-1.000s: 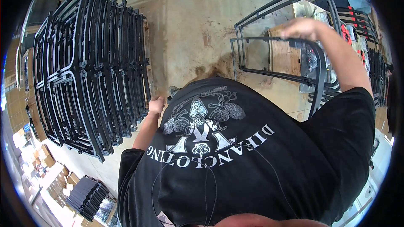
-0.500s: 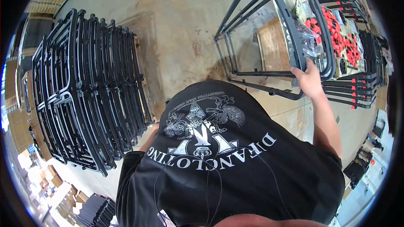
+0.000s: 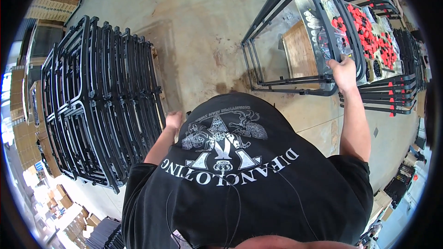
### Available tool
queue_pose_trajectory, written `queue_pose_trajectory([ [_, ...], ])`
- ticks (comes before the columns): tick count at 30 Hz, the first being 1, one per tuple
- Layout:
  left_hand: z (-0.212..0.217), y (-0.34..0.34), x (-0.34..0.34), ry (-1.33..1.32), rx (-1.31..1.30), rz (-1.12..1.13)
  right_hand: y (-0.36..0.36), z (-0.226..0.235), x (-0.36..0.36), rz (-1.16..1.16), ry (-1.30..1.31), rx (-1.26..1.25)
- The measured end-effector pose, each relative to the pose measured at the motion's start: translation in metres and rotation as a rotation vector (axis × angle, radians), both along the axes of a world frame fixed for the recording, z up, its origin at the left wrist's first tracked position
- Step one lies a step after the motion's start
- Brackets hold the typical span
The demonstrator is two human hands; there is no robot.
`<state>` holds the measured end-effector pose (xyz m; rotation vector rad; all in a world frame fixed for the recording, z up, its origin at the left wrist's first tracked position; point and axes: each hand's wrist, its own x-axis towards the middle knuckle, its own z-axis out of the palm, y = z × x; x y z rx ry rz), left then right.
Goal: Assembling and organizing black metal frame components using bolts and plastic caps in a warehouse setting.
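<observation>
My right hand [image 3: 344, 72] is wrapped round the tube of a black metal frame [image 3: 272, 84] on the right. That frame stands on the floor, tall and open, with rounded corners and brackets along its tubes. Two tubes run close together at my grip, so whether it is one frame or two I cannot tell. My left hand [image 3: 174, 120] hangs low beside my body, near a stack of similar black frames [image 3: 104, 97] on the left. Its fingers are too small and turned away to make out, and no object shows in it.
Behind the held frame stands a wooden crate [image 3: 300, 50], beside a worktop covered with red and black parts [image 3: 369, 37]. Black bars with red pieces [image 3: 390, 94] are stacked at the right. Cardboard boxes [image 3: 57, 203] lie at the lower left. Concrete floor [image 3: 203, 23] lies ahead.
My left hand has come into view from behind my body. My right hand keeps its grip on the frame, which has shifted slightly in the picture along with my view.
</observation>
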<state>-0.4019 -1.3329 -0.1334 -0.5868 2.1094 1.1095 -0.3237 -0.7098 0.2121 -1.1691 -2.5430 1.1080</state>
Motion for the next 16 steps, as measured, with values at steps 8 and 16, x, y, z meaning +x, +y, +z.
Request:
queue_pose_trajectory([
  [8, -0.135, -0.102, 0.102, 0.04, -0.5, -0.493, -0.003, 0.031, -0.016, 0.237, 0.123, 1.145],
  [16, 0.069, -0.08, 0.031, 0.391, -0.239, 0.053, -0.069, -0.129, -0.044, 0.368, 0.36, 0.237],
])
